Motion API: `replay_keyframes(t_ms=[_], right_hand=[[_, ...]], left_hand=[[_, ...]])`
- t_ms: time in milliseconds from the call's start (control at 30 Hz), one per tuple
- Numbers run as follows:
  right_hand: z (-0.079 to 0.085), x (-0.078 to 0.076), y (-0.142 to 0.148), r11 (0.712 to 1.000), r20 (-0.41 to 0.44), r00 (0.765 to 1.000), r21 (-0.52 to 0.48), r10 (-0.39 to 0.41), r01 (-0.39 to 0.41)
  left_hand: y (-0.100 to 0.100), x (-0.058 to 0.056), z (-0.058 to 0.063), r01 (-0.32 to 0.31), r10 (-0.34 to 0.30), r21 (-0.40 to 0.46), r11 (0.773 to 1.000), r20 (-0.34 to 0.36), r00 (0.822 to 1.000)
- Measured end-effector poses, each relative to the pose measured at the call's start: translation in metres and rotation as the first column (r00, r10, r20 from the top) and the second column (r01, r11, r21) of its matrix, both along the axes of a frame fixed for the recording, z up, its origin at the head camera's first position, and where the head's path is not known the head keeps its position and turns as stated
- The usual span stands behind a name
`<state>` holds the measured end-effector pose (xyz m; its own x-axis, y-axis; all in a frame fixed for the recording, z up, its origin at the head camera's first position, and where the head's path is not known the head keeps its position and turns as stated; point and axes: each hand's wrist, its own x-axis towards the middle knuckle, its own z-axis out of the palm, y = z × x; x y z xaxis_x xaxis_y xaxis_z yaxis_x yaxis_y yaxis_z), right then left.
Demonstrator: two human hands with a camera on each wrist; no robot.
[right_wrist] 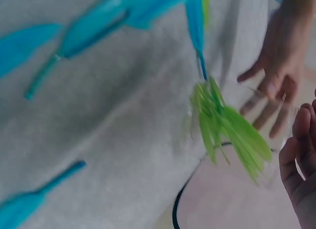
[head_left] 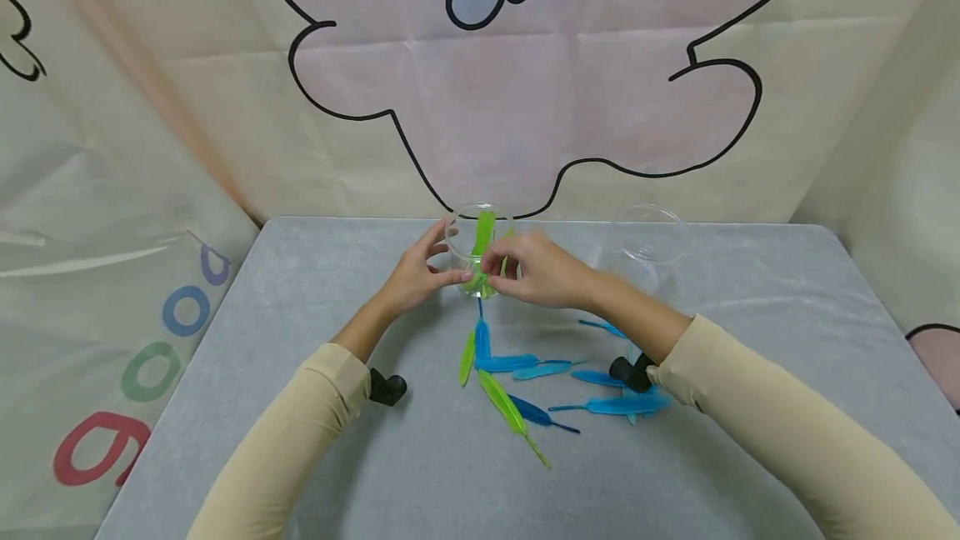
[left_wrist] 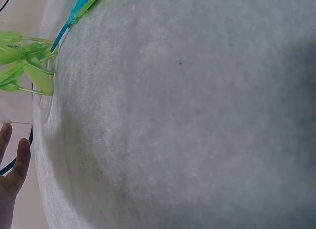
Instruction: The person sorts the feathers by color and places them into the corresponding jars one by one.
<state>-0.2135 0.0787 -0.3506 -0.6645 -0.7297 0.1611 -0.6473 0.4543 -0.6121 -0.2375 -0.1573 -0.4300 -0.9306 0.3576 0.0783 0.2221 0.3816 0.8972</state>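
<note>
A clear plastic cup [head_left: 459, 250] stands near the table's far edge with several green feathers [head_left: 483, 233] in it. My left hand [head_left: 422, 270] holds the cup from its left side, thumb at the front and fingers spread along the wall. Against the cup's right side, my right hand [head_left: 542, 268] has its fingers bent close to the rim. No object shows between those fingers [right_wrist: 292, 162] in the right wrist view. Just in front of the cup lie a blue feather [head_left: 482, 342] and a green feather [head_left: 504, 403].
A second clear cup [head_left: 651, 233] stands at the far right, partly behind my right forearm. Several blue feathers [head_left: 611, 406] lie below that forearm, and a dark blue feather [head_left: 534, 412] lies nearer the middle. Behind the grey table [head_left: 450, 473] hangs a printed cloth [head_left: 525, 107].
</note>
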Motion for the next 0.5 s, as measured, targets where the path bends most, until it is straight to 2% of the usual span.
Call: replay_keyframes(t_ms=[267,500], right_hand=[[-0.028,0.018,-0.002,0.995,0.14,0.987,0.05,0.073,-0.081],[-0.052,0.032,-0.003,0.989,0.288,0.949,0.043,0.126,-0.144]], left_hand=[[0.001,-0.001,-0.001,0.019,-0.019,0.036,0.999,-0.011,1.0],[0.002,0.0,-0.002,0.016,-0.016,0.015,1.0,-0.013,1.0]])
